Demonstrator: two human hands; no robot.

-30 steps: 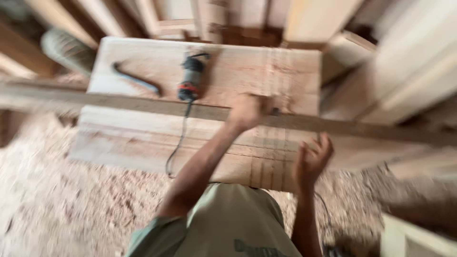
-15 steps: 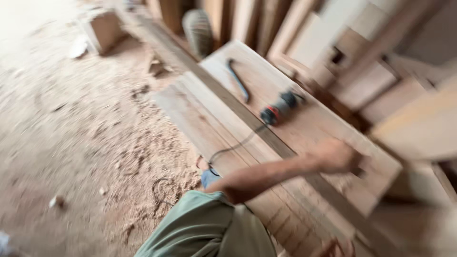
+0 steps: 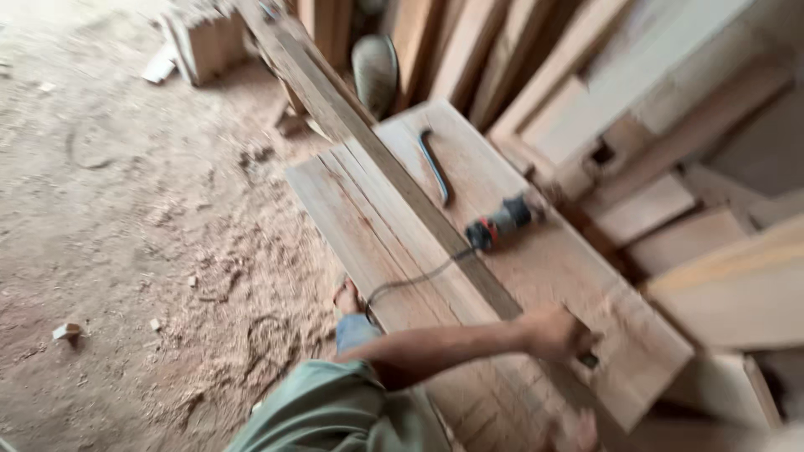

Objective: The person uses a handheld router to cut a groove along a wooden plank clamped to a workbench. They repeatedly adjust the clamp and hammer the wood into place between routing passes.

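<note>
Left grip [image 3: 557, 335] clasps long plank [image 3: 394, 172] on workbench [image 3: 636, 335].

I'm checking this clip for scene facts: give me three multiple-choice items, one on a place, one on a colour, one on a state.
1. Where does the power tool lie?
A. On the sawdust floor
B. On the wooden work surface, beside the long plank
C. In the person's hand

2. What colour is the band on the power tool's body?
A. Red
B. Yellow
C. White

3. What is the left hand doing?
A. Hanging free above the floor
B. Gripping the curved metal bar
C. Resting on the long plank near its close end

Answers:
1 B: the tool lies on the work surface, right of the long plank.
2 A: a red band shows between its dark parts.
3 C: the hand sits on the plank; the curved metal bar lies untouched farther off. The right hand is a blur at the bottom edge.
</note>
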